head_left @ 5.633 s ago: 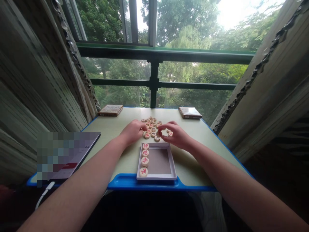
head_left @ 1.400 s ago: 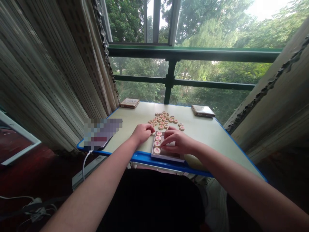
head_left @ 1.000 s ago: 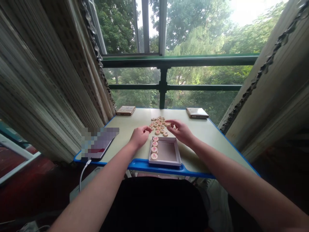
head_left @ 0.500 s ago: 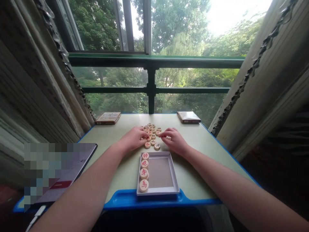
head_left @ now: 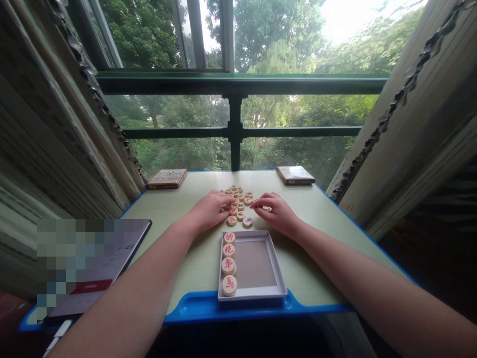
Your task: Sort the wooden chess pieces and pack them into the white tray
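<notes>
A pile of round wooden chess pieces lies in the middle of the pale table. My left hand rests at the pile's left edge, fingers curled onto the pieces. My right hand sits at the pile's right edge, fingers bent and touching pieces there. Nearer to me a shallow white box holds several red-lettered pieces in a column along its left wall. What either hand grips is hidden.
A tablet with a white cable lies at the table's left front. Two flat boxes sit at the far corners, one left and one right. The table has a blue raised rim. Curtains flank a railed window.
My view has steadied and dropped slightly since half a second ago. Both hands stay at the pile, shifted a little to the right. The column in the white box is unchanged.
</notes>
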Motion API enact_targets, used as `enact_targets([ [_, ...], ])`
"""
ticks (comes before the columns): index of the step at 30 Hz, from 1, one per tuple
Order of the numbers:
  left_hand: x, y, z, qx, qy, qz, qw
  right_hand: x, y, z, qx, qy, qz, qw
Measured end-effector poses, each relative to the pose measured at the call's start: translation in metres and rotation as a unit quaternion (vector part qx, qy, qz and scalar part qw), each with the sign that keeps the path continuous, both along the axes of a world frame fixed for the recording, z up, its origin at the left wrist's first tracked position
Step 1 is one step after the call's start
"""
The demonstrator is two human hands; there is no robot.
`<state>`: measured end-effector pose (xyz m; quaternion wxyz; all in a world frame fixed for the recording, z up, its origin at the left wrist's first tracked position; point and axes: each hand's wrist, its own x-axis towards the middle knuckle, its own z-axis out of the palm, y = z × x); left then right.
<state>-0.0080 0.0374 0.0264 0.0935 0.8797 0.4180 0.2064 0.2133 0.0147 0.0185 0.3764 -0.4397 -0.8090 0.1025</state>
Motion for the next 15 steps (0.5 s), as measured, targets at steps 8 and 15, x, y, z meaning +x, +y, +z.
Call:
enact_targets([
  [8, 0.0, 0.001, -0.005, 0.012, 0.016, 0.023, 1.0, 0.002, 0.001, 0.001, 0.015, 0.005, -0.005, 1.0],
  [15, 0.01, -0.008, 0.007, -0.133, -0.203, 0.08, 0.967, -0.003, -0.009, 0.004, 0.053, 0.013, 0.025, 0.998],
])
